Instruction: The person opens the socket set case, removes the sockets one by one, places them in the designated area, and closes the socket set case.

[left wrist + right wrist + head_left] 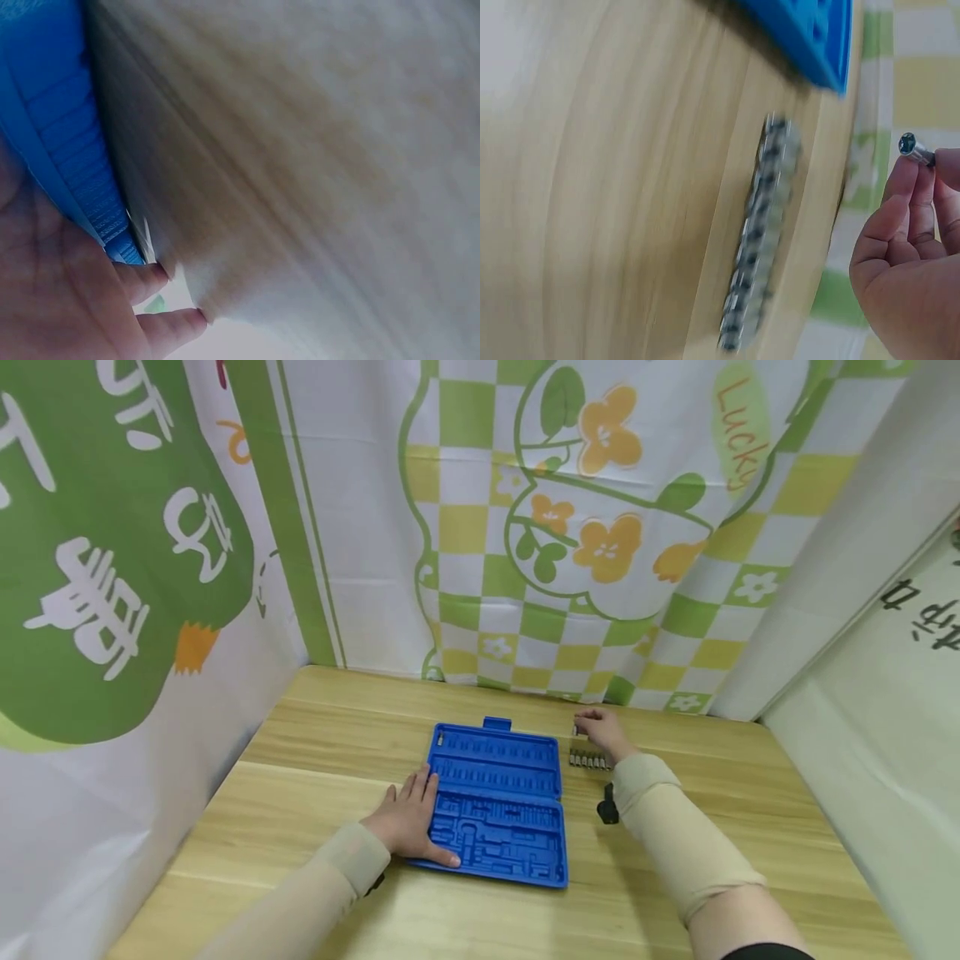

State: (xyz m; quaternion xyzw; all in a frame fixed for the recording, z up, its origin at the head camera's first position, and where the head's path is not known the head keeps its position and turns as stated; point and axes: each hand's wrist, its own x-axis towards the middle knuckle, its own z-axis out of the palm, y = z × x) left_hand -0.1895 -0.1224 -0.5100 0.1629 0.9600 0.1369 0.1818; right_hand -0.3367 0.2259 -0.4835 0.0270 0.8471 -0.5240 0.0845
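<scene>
An open blue plastic case with moulded slots lies on the table. My left hand rests along its left edge, thumb over the near corner and fingers extended. In the left wrist view the palm is beside the case's side wall. My right hand, to the right of the case's far half, pinches a small metal socket between thumb and fingertips. A row of several similar sockets stands on the table just nearer than that hand. One small metal piece sits in the case's far left slot.
The wooden table meets a patterned curtain at its back edge. White cloth hangs on the left and right sides. A latch tab sticks out from the case's far edge.
</scene>
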